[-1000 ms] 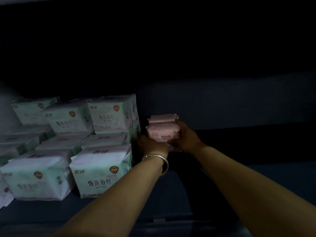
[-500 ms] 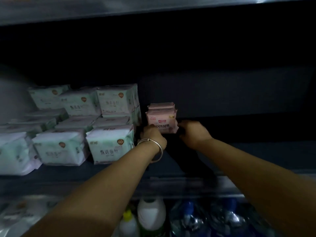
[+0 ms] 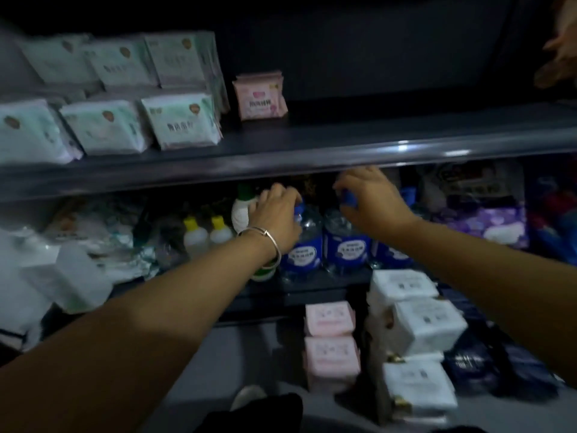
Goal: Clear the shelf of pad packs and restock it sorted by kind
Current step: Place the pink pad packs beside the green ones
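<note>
Dim shelf [image 3: 312, 145] holds green packs [image 3: 182, 121] beside pink packs [image 3: 260, 95].

Both hands have let go of the pink pack [image 3: 260, 95], which now stands alone on the shelf [image 3: 312, 145] beside the green packs [image 3: 184, 120]. The left hand [image 3: 274, 214] and right hand [image 3: 368, 201] have dropped below the shelf's front edge, in front of the blue bottles [image 3: 343, 245].

Your shelf edge [image 3: 312, 154]: smooth grey metal, glossy glint. Your pad packs [image 3: 260, 95]: soft matt plastic film. Water bottles [image 3: 345, 242]: clear glossy plastic. Your bracelet [image 3: 265, 234]: polished metal.
</note>
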